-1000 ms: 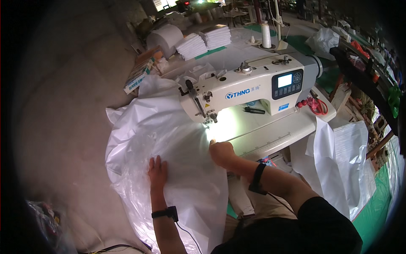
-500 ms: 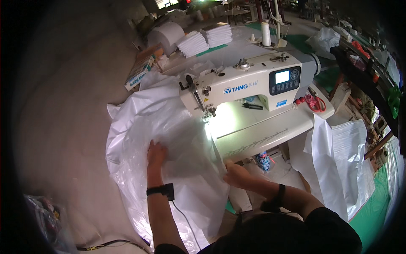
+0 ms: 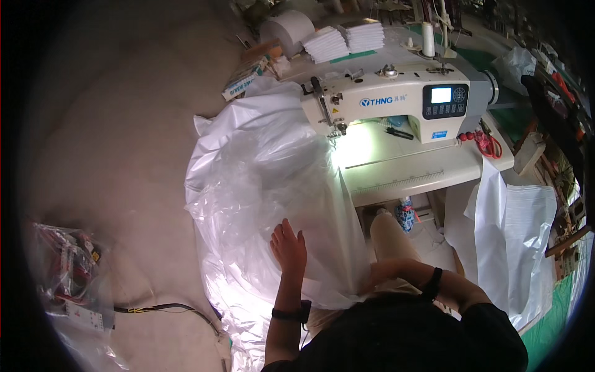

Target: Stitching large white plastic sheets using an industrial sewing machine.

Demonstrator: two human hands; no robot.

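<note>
- Showing one white sewing machine (image 3: 396, 102) on one pale worktop (image 3: 421, 177), with one large sheet of white and clear plastic film (image 3: 266, 186) draping from the needle area down over the worktop edge toward the floor.
- Counting two stacks of folded white cloth (image 3: 347, 40), one white roll (image 3: 286, 26), one thread cone (image 3: 428, 38) and one pair of red scissors (image 3: 488, 144) behind and beside the machine.
- Lying flat with fingers spread wide, left hand (image 3: 288, 247) pressing on the film, gripping nothing.
- Resting low near the lap, right hand (image 3: 379, 274) touching the film's lower edge; closed or not, cannot tell.
</note>
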